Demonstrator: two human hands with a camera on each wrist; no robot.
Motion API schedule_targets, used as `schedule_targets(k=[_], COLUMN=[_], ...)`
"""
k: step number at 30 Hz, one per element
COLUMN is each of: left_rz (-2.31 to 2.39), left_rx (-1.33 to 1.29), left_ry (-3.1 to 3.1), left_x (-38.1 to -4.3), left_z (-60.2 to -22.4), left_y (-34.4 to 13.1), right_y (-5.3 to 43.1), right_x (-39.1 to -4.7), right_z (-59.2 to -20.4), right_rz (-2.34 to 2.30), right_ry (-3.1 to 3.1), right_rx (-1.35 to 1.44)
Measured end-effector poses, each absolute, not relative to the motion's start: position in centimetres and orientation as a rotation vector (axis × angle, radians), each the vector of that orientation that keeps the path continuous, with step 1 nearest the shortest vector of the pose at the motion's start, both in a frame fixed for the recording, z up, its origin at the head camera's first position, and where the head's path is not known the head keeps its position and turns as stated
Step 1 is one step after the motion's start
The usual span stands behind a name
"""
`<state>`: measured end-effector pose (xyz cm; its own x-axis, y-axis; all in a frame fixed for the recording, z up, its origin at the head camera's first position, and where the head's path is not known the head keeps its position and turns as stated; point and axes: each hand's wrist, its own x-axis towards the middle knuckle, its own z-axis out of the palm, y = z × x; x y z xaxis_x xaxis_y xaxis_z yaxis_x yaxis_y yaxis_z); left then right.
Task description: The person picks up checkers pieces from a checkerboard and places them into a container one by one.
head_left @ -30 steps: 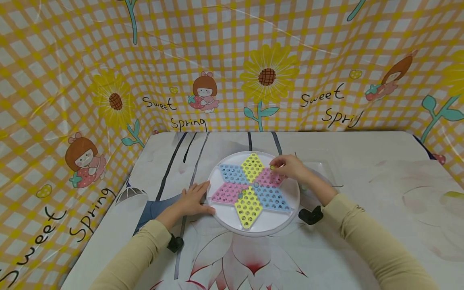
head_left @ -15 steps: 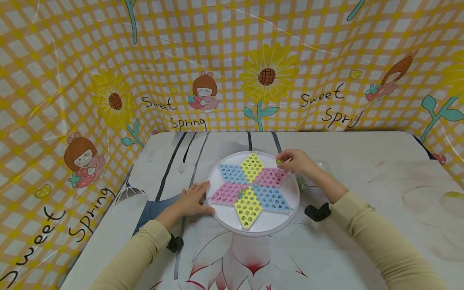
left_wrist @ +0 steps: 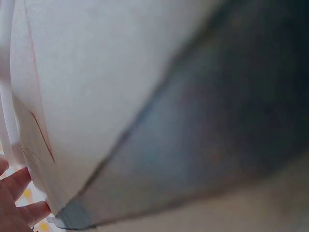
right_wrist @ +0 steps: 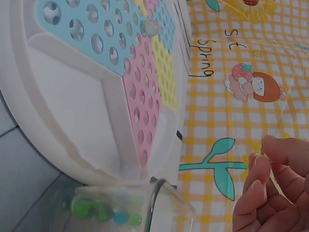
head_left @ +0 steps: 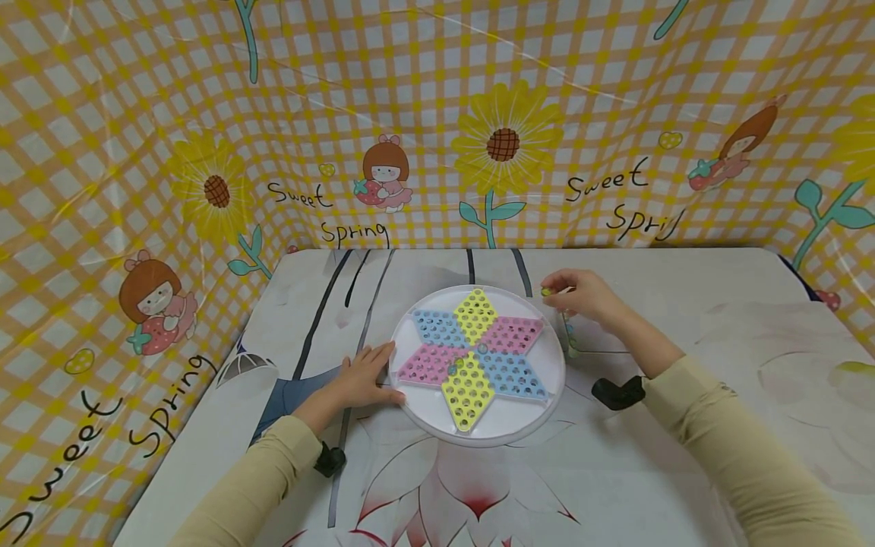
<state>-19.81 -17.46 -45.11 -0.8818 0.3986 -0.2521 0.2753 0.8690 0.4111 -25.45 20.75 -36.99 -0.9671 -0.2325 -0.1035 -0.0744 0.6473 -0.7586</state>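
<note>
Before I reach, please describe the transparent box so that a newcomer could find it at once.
Find the big, round, star-patterned white board. Just beside it, on the person's right, sits a clear box. Unlike the solid board, its walls are see-through, showing green and blue pieces inside.

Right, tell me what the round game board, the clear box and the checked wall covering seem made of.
Round game board: probably smooth, satin plastic, from its clean moulded contours.
Clear box: glossy, likely rigid plastic, possibly glass; green pieces show through.
Checked wall covering: perhaps plastic sheeting or coated cloth; its creases shine slightly.
</note>
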Motion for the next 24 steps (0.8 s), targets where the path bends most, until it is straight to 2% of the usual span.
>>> schedule_targets(k=[24], left_rz=[0.529], left_rx=[0.516], left_ry=[2.719], left_x=[-20.0], left_z=[-45.4], left_y=[-17.5], right_y=[25.0], right_x=[-25.1], right_z=[-36.2], right_rz=[-1.169], right_ry=[2.725], right_rx=[-0.165])
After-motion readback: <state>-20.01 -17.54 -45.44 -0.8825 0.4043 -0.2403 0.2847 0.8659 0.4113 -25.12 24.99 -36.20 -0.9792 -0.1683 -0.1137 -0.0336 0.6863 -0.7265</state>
